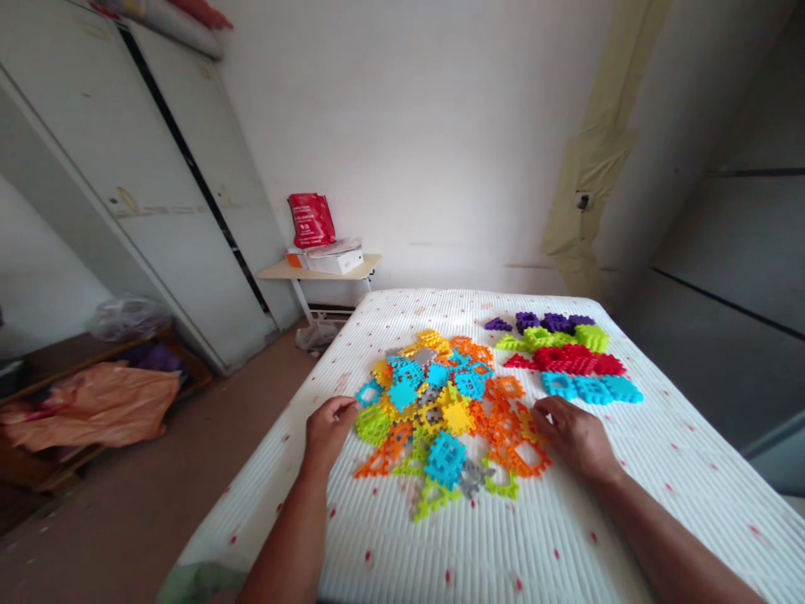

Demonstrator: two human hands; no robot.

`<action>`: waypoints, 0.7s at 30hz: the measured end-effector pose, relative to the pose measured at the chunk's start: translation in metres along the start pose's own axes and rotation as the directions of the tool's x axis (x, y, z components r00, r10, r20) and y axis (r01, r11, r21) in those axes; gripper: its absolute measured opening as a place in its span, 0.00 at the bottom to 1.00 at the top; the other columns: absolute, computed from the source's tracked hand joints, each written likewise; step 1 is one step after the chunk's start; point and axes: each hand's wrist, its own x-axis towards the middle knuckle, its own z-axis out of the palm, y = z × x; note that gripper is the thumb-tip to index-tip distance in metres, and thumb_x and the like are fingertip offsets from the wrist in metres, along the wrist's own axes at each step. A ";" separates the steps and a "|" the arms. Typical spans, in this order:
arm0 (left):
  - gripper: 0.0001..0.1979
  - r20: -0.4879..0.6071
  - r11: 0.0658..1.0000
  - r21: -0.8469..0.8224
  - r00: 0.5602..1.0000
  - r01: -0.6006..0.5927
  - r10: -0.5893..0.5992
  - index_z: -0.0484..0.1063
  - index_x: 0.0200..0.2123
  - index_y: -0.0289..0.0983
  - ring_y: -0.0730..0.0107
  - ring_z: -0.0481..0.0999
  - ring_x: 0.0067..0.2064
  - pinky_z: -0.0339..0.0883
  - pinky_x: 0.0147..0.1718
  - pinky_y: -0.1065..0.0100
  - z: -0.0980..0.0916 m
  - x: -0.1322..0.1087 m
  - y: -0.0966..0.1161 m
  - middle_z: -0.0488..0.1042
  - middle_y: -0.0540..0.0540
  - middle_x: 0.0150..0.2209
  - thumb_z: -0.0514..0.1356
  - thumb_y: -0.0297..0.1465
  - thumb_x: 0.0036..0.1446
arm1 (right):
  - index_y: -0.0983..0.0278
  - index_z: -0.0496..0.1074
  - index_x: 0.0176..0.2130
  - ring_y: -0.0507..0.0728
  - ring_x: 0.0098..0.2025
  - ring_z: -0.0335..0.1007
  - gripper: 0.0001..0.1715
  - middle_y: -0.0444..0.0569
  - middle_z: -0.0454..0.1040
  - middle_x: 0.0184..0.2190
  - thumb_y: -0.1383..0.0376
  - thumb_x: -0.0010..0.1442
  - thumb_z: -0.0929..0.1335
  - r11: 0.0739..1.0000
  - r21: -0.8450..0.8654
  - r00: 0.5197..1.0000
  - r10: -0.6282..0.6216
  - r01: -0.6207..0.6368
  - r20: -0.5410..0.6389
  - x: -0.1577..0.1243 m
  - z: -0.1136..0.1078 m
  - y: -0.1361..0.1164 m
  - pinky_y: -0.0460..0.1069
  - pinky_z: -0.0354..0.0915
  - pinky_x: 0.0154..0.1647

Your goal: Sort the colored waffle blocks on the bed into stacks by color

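Note:
A heap of interlocking plastic pieces, toothed at the edges, lies between my hands in orange, yellow, blue, green and grey. My left hand [328, 429] is at the heap's left edge, fingers curled in, close to a blue open-framed piece [369, 393] and a green piece [373, 425]. On the other side, my right hand [577, 434] rests with bent fingers against the orange pieces [511, 429]. Whatever its fingertips grip is hidden. A blue piece [445, 459] lies at the front of the heap.
Sorted rows of purple [557, 322], green [541, 338], red [566, 360] and blue pieces [591, 387] lie at the right on the white dotted bedspread [490, 558]. Beyond the bed's far left corner, a small table [283, 270] holds a red bag [311, 220] and a white box [340, 262].

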 end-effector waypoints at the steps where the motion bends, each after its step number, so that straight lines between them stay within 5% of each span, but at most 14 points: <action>1: 0.14 0.033 1.000 -0.003 0.999 -0.011 0.012 0.76 0.29 0.36 0.66 0.73 0.31 0.67 0.35 0.66 -0.001 -0.004 0.001 0.76 0.48 0.27 0.60 0.40 0.42 | 0.60 0.71 0.31 0.53 0.28 0.69 0.18 0.48 0.74 0.29 0.57 0.61 0.58 1.000 0.006 1.000 0.004 -0.004 -0.001 0.000 0.000 0.000 0.46 0.60 0.29; 11: 0.19 0.176 0.991 0.068 0.979 -0.114 0.101 0.76 0.38 0.38 0.63 0.73 0.39 0.66 0.42 0.62 0.000 -0.014 0.001 0.75 0.45 0.40 0.63 0.34 0.37 | 0.61 0.71 0.31 0.52 0.28 0.68 0.17 0.46 0.74 0.28 0.57 0.61 0.59 1.000 0.006 1.000 0.001 -0.001 -0.005 0.000 0.006 0.005 0.45 0.60 0.28; 17: 0.23 0.115 0.997 0.028 0.991 -0.073 0.070 0.73 0.42 0.39 0.62 0.72 0.41 0.66 0.41 0.63 -0.001 -0.013 0.003 0.75 0.46 0.41 0.62 0.35 0.39 | 0.62 0.71 0.29 0.52 0.28 0.68 0.17 0.47 0.73 0.27 0.58 0.61 0.58 0.999 0.018 1.000 0.031 -0.031 -0.005 0.001 0.006 0.001 0.45 0.58 0.29; 21: 0.25 -0.031 0.991 0.039 0.991 -0.128 0.129 0.70 0.46 0.41 0.62 0.72 0.42 0.67 0.40 0.64 0.001 -0.016 0.011 0.73 0.45 0.44 0.61 0.40 0.41 | 0.63 0.70 0.29 0.51 0.28 0.67 0.17 0.47 0.72 0.27 0.60 0.61 0.57 0.998 -0.004 0.997 0.067 -0.067 0.032 0.003 0.003 -0.005 0.45 0.57 0.29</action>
